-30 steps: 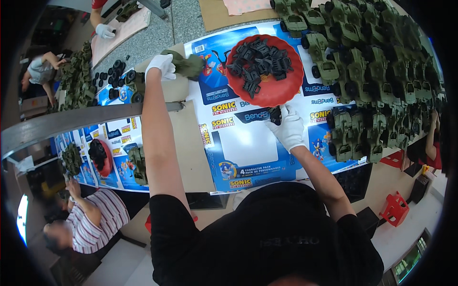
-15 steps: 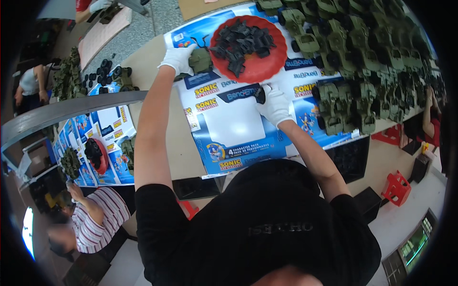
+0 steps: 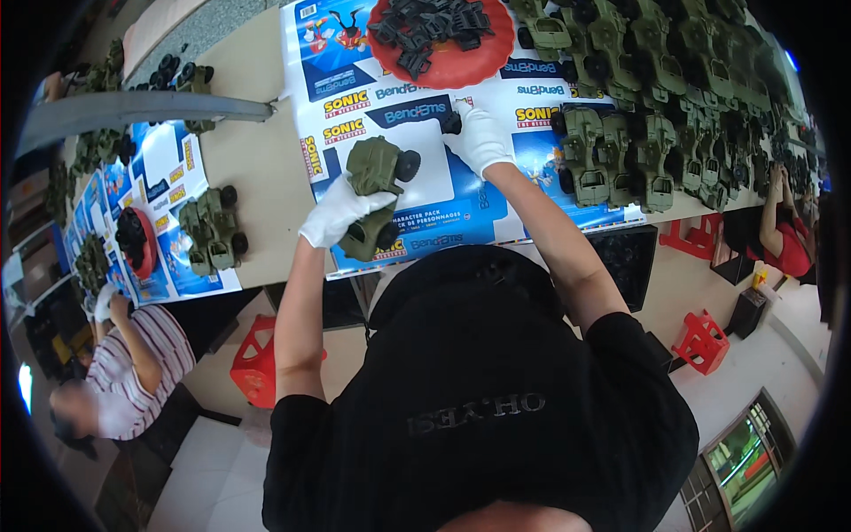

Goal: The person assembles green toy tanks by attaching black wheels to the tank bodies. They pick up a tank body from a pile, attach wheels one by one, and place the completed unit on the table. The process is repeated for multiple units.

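My white-gloved left hand (image 3: 340, 213) grips an olive-green toy military vehicle (image 3: 374, 165) around its middle. The vehicle is held at a tilt near the table's front edge, and a black wheel shows on its right side. To the right, my gloved right hand (image 3: 484, 144) pinches a small black plastic part (image 3: 452, 123), whose exact kind I cannot make out. Beyond the hands stands a red scalloped bowl (image 3: 486, 64) with a heap of black plastic parts (image 3: 434, 28) in it.
Printed blue-and-white card sheets (image 3: 408, 202) cover the table. Rows of green toy vehicles (image 3: 656, 62) crowd the right side. A grey metal bar (image 3: 168, 107) crosses at left. A co-worker in a striped shirt (image 3: 146, 368) sits at left; red stools (image 3: 702, 341) stand on the floor.
My left hand has come back from beside the red bowl toward the near edge, bringing the green toy vehicle. My right hand still holds the black part. The whole view has shifted.
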Action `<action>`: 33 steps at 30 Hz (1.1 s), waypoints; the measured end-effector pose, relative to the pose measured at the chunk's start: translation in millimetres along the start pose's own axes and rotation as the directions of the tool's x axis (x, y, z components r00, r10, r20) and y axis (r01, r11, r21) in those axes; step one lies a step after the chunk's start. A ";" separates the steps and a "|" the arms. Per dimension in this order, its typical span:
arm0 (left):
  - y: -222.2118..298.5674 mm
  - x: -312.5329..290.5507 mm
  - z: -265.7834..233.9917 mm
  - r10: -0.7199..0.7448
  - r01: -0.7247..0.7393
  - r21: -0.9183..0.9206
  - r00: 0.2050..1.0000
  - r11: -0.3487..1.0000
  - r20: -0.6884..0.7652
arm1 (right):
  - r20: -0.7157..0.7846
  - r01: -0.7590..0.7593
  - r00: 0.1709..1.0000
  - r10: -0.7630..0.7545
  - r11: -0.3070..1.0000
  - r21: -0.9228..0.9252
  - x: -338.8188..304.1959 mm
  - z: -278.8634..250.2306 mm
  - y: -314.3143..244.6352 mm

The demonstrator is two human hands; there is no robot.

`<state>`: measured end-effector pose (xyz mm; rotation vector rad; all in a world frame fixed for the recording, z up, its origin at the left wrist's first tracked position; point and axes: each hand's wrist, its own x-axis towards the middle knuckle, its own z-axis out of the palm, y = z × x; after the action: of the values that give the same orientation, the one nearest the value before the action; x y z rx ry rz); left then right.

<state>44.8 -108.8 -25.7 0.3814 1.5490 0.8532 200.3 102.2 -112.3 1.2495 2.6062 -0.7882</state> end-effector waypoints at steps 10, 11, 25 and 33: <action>0.2 -43.0 39.8 0.225 -0.261 0.305 0.963 0.916 0.149 | 0.030 0.094 0.990 -0.140 0.792 0.603 -71.3 -66.4 -17.6; 6.5 -43.7 43.0 0.286 -0.348 0.420 0.936 0.838 0.206 | 0.118 0.047 0.982 -0.146 0.799 0.600 -82.7 -85.3 -25.3; 24.1 -59.7 47.4 0.202 -0.214 -0.018 0.890 0.977 0.408 | 0.347 0.117 0.581 -0.737 0.497 0.860 -116.5 -153.7 -9.6; 34.7 -66.3 47.9 0.331 -0.411 0.087 0.826 0.907 0.456 | -0.135 0.771 0.524 -0.841 0.401 0.495 -118.4 -152.7 -21.9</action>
<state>94.4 -116.6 47.6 0.9705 1.1484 0.8530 273.9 88.7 67.2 -0.2426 2.8908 -1.7148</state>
